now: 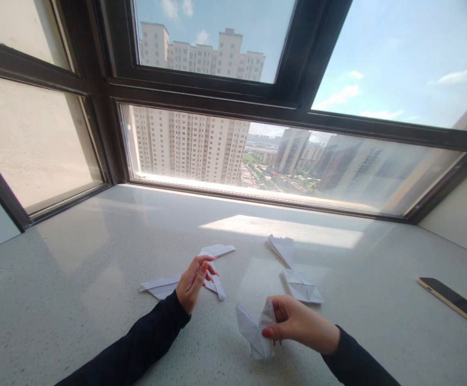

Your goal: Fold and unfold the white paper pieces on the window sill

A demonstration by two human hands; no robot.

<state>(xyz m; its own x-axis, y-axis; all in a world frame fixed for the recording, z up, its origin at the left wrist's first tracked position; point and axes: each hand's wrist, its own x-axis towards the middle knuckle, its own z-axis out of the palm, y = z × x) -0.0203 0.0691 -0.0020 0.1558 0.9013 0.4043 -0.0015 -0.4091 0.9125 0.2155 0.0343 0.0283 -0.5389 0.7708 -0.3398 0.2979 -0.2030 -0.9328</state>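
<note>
My right hand (297,321) pinches a folded white paper piece (253,331) low over the pale stone sill, thumb and fingers closed on its upper edge. My left hand (193,281) hovers to the left with fingers loosely curled and apart, holding nothing. It sits just above a white folded paper plane (163,286) whose wings spread on the sill. Both arms wear dark sleeves.
Two more folded paper pieces lie beyond my right hand: one (302,287) close by, another (282,249) nearer the window. A dark phone (456,303) lies at the right edge. The window frame (257,195) bounds the sill (76,279) at the back.
</note>
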